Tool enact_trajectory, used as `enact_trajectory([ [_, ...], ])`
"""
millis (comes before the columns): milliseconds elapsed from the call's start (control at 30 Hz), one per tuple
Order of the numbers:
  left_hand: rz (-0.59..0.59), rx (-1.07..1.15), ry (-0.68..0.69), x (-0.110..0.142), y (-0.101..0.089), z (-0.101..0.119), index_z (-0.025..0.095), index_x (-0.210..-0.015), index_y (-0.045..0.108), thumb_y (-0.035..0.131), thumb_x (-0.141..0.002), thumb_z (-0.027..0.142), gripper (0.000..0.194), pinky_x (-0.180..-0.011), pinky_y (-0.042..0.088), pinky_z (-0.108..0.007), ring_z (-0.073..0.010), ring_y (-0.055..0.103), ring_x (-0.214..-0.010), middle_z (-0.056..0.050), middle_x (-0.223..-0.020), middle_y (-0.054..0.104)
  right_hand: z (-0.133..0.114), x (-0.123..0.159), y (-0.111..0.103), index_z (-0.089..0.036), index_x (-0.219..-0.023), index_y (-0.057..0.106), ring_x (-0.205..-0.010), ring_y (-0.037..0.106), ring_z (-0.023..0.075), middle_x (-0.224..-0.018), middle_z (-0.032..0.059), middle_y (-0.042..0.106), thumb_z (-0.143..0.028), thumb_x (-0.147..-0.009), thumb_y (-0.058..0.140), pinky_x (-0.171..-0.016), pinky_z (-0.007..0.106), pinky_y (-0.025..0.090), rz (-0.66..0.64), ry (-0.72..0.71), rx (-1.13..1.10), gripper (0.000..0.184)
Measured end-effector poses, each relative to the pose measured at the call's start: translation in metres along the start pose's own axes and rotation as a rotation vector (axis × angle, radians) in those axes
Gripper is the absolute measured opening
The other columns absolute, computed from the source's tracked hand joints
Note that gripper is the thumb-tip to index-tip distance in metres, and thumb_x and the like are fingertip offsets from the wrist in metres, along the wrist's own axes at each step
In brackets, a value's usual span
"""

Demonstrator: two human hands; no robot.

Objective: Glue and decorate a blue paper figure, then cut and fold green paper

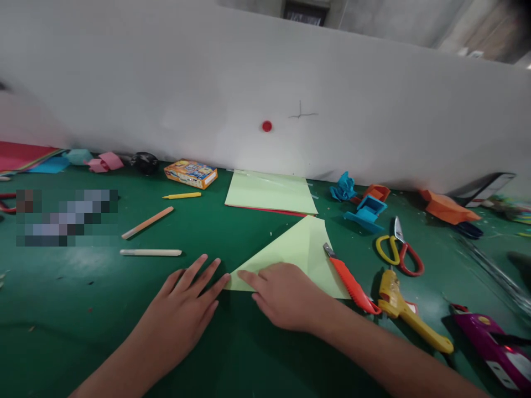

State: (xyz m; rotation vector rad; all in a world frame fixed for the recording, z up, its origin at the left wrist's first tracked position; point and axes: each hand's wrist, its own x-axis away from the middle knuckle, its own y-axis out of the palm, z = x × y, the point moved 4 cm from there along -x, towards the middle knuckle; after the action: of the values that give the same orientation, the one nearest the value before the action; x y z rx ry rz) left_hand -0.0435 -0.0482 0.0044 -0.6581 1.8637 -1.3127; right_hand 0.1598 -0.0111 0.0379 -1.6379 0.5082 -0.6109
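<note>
Nearest the camera, the left hand is palm down over the green counter, its grip spread, fingers apart, holding nothing. 1 of its fingertips is at the left corner of a folded pale green sheet; contact there cannot be confirmed. The right hand is on that sheet, index finger extended near the same corner, other fingers curled; whether anything is inside that grip cannot be told. The sheet lies on the counter in front of the person, its folded part sloping up to a peak.

Remaining items, left to right: coloured sheets; a turquoise paper piece beside a pink paper piece; 1 pale marker and 1 orange marker; an orange box with a yellow pen just in front; and a pale green stack beyond the folded sheet. An orange cutter lies across the folded sheet's right edge, blade end on the paper. Further right are a blue paper piece, scissors with 1 yellow and 1 red handle, a yellow glue gun and a purple device.
</note>
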Motion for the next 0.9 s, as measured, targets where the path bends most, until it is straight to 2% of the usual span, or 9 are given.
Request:
enact_trajectory([
  [133, -0.007, 0.000, -0.007, 0.001, 0.001, -0.001, 0.029, -0.137, 0.066, 0.042, -0.101, 0.024, 0.043, -0.104, 0.043, -0.051, -0.0358, 0.040, -0.148, -0.004, -0.156, 0.052, -0.015, -0.019, 0.003, -0.018, -0.157, 0.038, -0.082, 0.073, 0.0285, -0.099, 0.0116, 0.077, -0.040, -0.105, 0.042, -0.063, 0.036, 0.049, -0.023, -0.006, 0.003, 0.057],
  [233, -0.013, 0.013, -0.010, 0.002, 0.003, -0.002, 0.031, -0.139, 0.065, 0.041, -0.102, 0.025, 0.044, -0.104, 0.044, -0.051, -0.0358, 0.041, -0.147, -0.003, -0.157, 0.052, -0.017, -0.025, 0.005, -0.011, -0.158, 0.037, -0.080, 0.074, 0.0301, -0.098, 0.0136, 0.078, -0.044, -0.105, 0.041, -0.060, 0.038, 0.050, -0.051, 0.053, -0.020, 0.063],
  [367, -0.033, 0.019, -0.007, 0.002, 0.004, -0.003, 0.032, -0.141, 0.063, 0.040, -0.103, 0.028, 0.045, -0.101, 0.047, -0.049, -0.0350, 0.041, -0.148, -0.002, -0.158, 0.050, -0.016, -0.025, 0.008, -0.011, -0.157, 0.039, -0.084, 0.075, 0.0307, -0.103, 0.0143, 0.078, -0.044, -0.105, 0.041, -0.060, 0.038, 0.052, -0.049, 0.070, -0.057, 0.062],
  [600, -0.041, 0.042, -0.025, 0.002, 0.005, -0.005, 0.033, -0.142, 0.062, 0.039, -0.104, 0.030, 0.045, -0.099, 0.049, -0.048, -0.0341, 0.042, -0.147, -0.001, -0.159, 0.048, -0.014, -0.020, 0.009, -0.012, -0.156, 0.041, -0.093, 0.074, 0.0317, -0.116, 0.0155, 0.076, -0.039, -0.105, 0.041, -0.069, 0.040, 0.054, -0.022, 0.088, -0.146, 0.057],
  [700, -0.034, 0.077, -0.039, 0.002, 0.006, -0.005, 0.034, -0.143, 0.061, 0.040, -0.104, 0.031, 0.045, -0.101, 0.048, -0.048, -0.0337, 0.043, -0.147, -0.001, -0.159, 0.049, -0.009, -0.017, 0.010, -0.013, -0.157, 0.040, -0.098, 0.073, 0.0319, -0.120, 0.0153, 0.075, -0.031, -0.104, 0.038, -0.073, 0.041, 0.055, -0.019, 0.113, -0.181, 0.056],
  [900, -0.044, 0.102, -0.056, 0.001, 0.006, -0.005, 0.037, -0.144, 0.060, 0.040, -0.104, 0.032, 0.044, -0.101, 0.047, -0.050, -0.0340, 0.043, -0.146, 0.000, -0.158, 0.050, 0.000, -0.012, 0.014, -0.015, -0.164, 0.028, -0.101, 0.072, 0.0306, -0.130, 0.0173, 0.071, -0.017, -0.097, 0.040, -0.077, 0.038, 0.053, -0.098, 0.159, -0.190, 0.067],
])
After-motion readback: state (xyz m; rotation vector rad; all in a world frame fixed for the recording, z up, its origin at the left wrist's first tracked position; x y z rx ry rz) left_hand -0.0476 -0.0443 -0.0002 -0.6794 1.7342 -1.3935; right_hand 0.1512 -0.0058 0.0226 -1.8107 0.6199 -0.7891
